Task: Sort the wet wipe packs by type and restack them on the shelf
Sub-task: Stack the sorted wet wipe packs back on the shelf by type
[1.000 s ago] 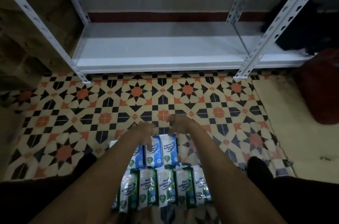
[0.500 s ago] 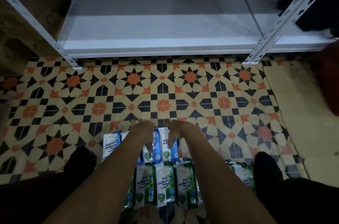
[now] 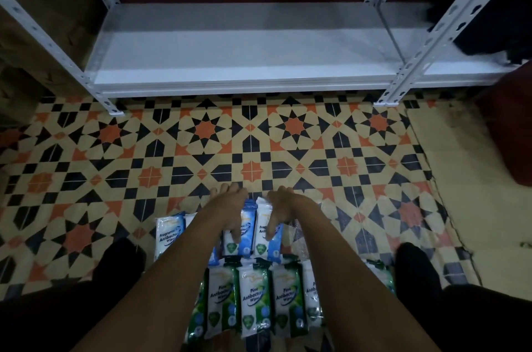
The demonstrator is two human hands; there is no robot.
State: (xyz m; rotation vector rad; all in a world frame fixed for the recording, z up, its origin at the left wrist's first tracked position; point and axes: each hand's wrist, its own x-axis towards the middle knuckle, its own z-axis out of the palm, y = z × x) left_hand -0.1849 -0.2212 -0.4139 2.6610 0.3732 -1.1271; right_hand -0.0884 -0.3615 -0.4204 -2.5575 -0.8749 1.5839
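Both hands on blue packs

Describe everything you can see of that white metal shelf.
The white metal shelf stands on the patterned tiled floor, against the wall. Its upright posts are pale angle bars punched with rows of holes. The low deck looks smooth and painted, and no wipe packs lie on it yet. A dark object sits at its right end. Neither hand touches it.
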